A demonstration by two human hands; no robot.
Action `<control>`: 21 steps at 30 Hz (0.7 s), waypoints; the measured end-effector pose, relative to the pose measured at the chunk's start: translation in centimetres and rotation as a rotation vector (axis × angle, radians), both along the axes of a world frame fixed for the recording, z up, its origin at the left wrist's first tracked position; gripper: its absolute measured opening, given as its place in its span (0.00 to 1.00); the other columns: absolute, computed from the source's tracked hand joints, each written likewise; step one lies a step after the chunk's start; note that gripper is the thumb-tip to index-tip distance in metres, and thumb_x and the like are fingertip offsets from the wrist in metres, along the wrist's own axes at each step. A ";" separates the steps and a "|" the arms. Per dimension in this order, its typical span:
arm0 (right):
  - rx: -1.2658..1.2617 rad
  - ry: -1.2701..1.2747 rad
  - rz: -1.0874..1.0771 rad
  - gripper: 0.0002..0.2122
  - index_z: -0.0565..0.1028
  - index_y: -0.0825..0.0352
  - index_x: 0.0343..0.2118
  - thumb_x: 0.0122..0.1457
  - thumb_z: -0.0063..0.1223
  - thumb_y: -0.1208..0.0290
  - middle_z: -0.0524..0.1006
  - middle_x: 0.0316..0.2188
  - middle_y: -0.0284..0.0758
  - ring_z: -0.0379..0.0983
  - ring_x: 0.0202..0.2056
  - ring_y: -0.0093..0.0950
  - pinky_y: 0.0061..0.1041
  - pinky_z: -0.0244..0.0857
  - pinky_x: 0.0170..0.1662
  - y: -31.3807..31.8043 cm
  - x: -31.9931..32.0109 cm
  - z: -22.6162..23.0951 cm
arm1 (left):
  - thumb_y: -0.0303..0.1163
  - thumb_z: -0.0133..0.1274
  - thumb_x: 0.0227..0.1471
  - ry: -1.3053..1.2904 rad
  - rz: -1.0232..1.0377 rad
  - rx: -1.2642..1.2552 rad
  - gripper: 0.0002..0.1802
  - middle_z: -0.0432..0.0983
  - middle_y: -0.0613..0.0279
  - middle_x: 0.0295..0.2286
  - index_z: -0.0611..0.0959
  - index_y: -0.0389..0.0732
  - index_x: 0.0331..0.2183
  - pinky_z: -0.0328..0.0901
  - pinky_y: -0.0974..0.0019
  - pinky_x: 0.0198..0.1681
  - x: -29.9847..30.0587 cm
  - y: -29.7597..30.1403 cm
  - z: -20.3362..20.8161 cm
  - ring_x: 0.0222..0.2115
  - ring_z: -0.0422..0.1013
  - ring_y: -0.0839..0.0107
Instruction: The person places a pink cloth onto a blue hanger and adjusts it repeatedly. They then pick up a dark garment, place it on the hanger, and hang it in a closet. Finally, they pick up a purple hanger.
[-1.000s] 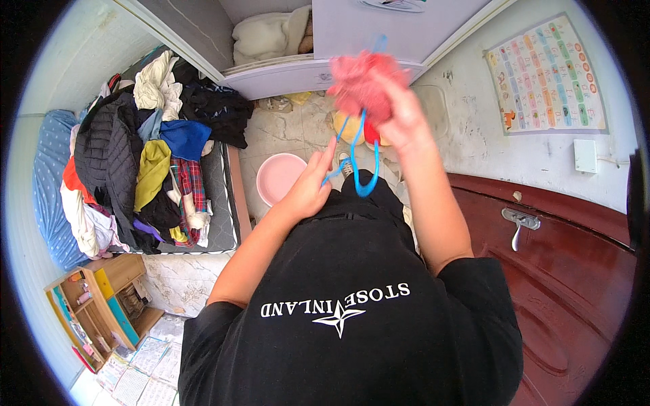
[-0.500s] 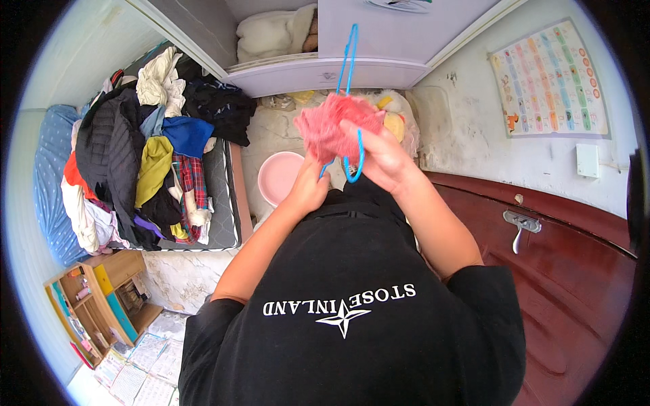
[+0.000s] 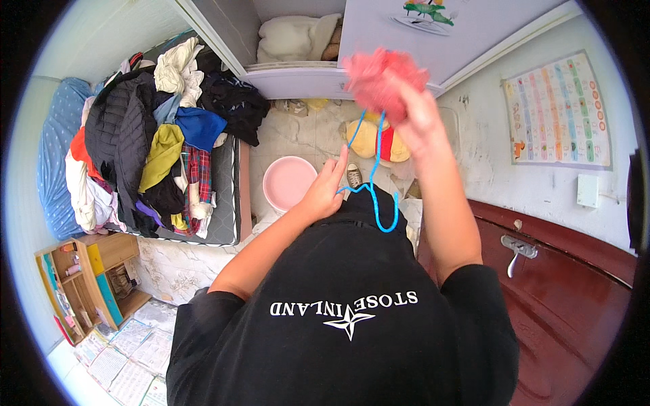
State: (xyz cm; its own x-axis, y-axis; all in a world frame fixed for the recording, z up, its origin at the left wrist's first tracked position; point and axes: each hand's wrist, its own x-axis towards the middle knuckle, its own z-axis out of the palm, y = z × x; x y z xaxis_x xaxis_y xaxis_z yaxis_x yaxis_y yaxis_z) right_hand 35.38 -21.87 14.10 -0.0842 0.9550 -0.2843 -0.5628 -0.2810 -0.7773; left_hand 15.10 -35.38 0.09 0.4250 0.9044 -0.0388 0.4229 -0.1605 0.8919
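Note:
A bunched pink fluffy garment (image 3: 379,78) is held up by my right hand (image 3: 423,118), whose fingers are closed on it and slightly smeared by motion. From under the garment a blue wire clothes hanger (image 3: 377,159) hangs down, its hook toward my body. The hanger's upper part is hidden behind the pink cloth. At the hanger's left side, my left hand (image 3: 323,195) grips the wire near the neck, with a finger along its arm.
A bed (image 3: 229,223) with a pile of mixed clothes (image 3: 122,122) stands at the left. Ahead on the floor are a pink basin (image 3: 290,184) and a yellow plush toy (image 3: 365,139), before a wardrobe (image 3: 298,78) with an open section. A dark red door (image 3: 542,311) lies at the right.
My right hand has lifted the pink garment up and to the right, away from my left hand. The hanger has turned over, its hook now toward me, and more of it shows.

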 end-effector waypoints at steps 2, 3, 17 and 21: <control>-0.078 -0.035 0.161 0.19 0.74 0.67 0.58 0.66 0.61 0.70 0.80 0.52 0.36 0.79 0.52 0.30 0.35 0.73 0.56 -2.7 -1.5 -0.7 | 0.19 0.49 0.49 -0.072 0.120 -0.028 0.50 0.67 0.40 0.46 0.54 0.40 0.72 0.64 0.52 0.55 0.5 0.1 -0.5 0.46 0.67 0.41; -0.128 -0.049 0.241 0.20 0.73 0.66 0.60 0.66 0.60 0.69 0.80 0.53 0.36 0.78 0.53 0.30 0.36 0.73 0.56 -3.8 -1.8 -1.4 | 0.21 0.48 0.50 -0.066 0.124 0.009 0.46 0.67 0.41 0.44 0.57 0.39 0.70 0.64 0.53 0.54 0.2 0.4 -1.6 0.45 0.67 0.42; -0.059 0.478 0.425 0.25 0.68 0.67 0.64 0.65 0.57 0.72 0.73 0.62 0.36 0.68 0.63 0.30 0.37 0.60 0.68 -5.4 1.5 -10.5 | 0.30 0.45 0.56 -0.523 -0.116 -0.626 0.33 0.70 0.62 0.47 0.69 0.36 0.64 0.63 0.63 0.54 0.0 0.6 -5.1 0.47 0.66 0.68; 0.077 0.082 0.439 0.17 0.77 0.69 0.54 0.62 0.63 0.78 0.80 0.55 0.35 0.76 0.55 0.24 0.31 0.67 0.63 -6.1 -0.9 -7.4 | 0.34 0.46 0.61 -0.318 0.030 -0.385 0.25 0.77 0.56 0.49 0.76 0.34 0.57 0.64 0.59 0.57 0.7 0.9 -3.5 0.52 0.70 0.63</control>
